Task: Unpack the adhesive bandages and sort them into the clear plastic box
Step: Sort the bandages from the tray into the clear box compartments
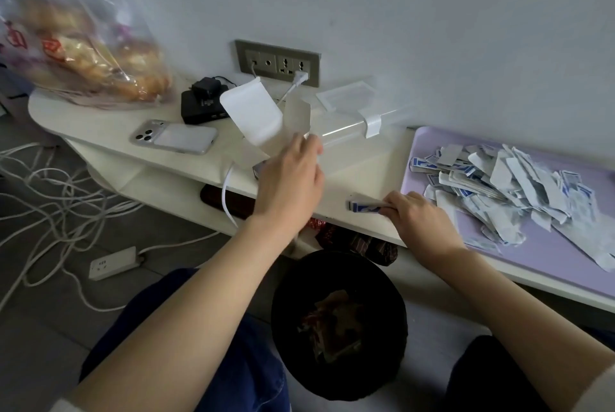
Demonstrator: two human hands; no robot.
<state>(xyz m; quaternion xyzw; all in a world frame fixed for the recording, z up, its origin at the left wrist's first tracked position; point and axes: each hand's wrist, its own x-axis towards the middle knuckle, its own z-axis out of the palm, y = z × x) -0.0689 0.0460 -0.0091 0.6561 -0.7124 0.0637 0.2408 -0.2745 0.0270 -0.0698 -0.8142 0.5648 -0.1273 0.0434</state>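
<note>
Bandage heap [506,188] on lilac tray [565,265]; scraps [336,321] in black bin [339,268].

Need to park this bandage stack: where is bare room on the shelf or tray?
Bare shelf top between the clear plastic box and the right hand; the purple tray in front of the bandage pile. Crowded: phone, black charger and the carton in the left hand.

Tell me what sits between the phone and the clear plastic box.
Head view: an opened white carton, held by the left hand, stands between the phone and the clear plastic box. The right hand grips a stack of bandages elsewhere.
</note>
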